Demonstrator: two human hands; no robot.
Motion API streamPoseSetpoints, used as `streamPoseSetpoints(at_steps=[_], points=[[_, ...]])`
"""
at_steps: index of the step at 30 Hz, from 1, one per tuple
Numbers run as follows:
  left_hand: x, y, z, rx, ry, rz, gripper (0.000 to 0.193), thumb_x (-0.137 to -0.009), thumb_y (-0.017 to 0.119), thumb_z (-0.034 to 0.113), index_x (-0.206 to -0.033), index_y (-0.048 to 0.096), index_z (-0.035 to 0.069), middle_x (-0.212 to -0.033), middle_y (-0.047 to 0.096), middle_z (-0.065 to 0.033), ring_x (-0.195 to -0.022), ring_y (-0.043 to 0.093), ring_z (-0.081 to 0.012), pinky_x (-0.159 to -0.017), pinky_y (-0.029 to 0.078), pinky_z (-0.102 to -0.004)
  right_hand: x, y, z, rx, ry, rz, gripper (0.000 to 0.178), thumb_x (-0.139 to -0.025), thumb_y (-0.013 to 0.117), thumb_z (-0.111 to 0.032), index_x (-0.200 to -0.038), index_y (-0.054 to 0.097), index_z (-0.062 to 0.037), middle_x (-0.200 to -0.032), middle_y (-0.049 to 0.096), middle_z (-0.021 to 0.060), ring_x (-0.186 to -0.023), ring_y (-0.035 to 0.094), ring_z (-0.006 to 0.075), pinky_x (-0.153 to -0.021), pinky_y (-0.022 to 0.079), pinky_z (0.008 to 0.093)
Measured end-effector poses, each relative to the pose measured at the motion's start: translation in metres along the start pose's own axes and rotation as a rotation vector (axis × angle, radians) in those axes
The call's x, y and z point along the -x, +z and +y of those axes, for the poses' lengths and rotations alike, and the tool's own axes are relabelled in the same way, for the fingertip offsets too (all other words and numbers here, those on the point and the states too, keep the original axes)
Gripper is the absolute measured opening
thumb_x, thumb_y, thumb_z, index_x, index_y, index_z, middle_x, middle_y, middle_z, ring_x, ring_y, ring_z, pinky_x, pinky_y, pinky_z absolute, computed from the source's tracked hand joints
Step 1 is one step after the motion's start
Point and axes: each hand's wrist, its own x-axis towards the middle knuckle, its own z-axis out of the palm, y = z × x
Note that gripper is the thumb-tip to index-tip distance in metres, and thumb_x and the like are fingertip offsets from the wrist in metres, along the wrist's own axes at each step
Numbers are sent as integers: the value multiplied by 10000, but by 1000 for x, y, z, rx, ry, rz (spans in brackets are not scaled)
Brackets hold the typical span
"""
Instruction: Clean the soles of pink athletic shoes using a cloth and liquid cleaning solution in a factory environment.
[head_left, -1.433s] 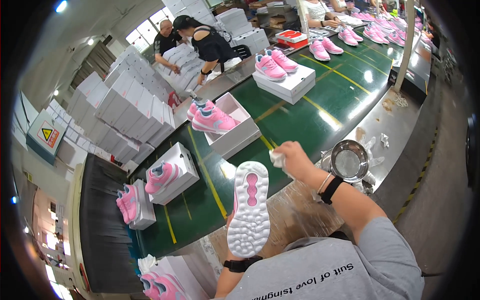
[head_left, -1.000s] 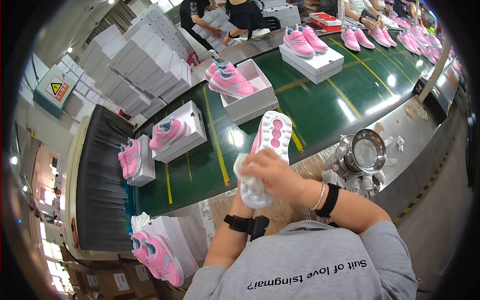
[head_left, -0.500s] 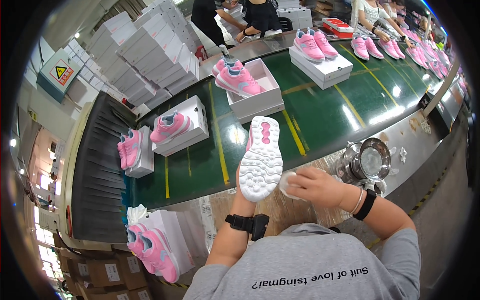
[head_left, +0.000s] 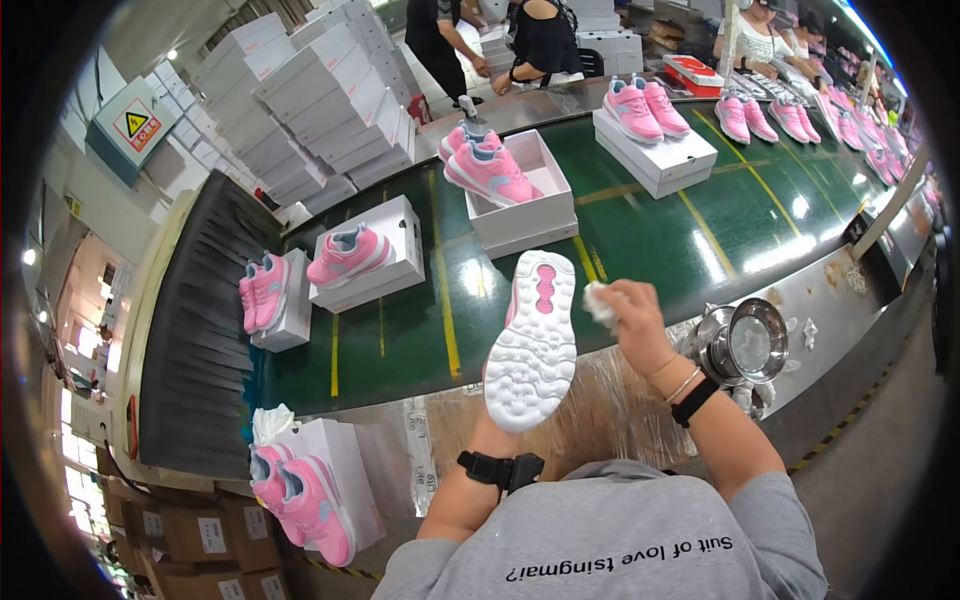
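A pink sneaker (head_left: 530,345) is held up with its white, knobbly sole toward me; a pink patch marks the upper part of the sole. My left hand (head_left: 491,436) supports it from behind, its fingers hidden by the shoe, only the wrist area showing below the sole. To the right of the sole, my right hand (head_left: 640,318) pinches a crumpled white cloth (head_left: 601,304). A small gap separates cloth and sole. Beyond the held shoe stands an open white shoebox (head_left: 523,230) with a pair of pink sneakers (head_left: 492,172) resting on it.
Boxed pairs line the green conveyor belt (head_left: 640,240). A metal bowl with a strainer (head_left: 757,340) sits on the steel edge at right. Another pink pair (head_left: 318,505) leans by a box at lower left. People work across the belt; stacked boxes (head_left: 330,110) rise behind.
My right hand has moved up and slightly right with the cloth, from beside the sole's lower half to beside its upper half. The held sneaker sits slightly lower in view.
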Motion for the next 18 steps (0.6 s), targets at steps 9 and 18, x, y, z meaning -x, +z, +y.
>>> streamPoseSetpoints(at_steps=[9, 18], points=[[25, 4, -17, -505, 332, 462, 469, -960, 314, 331, -1289, 431, 18, -1280, 507, -141, -1166, 509, -249, -1004, 408, -389, -18, 25, -101, -280, -638, -316, 516, -673, 591, -47, -1181, 567, -135, -1109, 568, 69, -958, 549, 246, -836, 473, 356], [21, 100, 79, -501, 162, 995, 418, -842, 588, 242, -1173, 532, -9, -1054, 635, -146, -913, 643, -262, -815, 530, -371, -57, 23, 6, -36, 94, -129, 415, -696, 449, 80, -1069, 604, -18, -1049, 563, 170, -986, 497, 351, -888, 405, 381]])
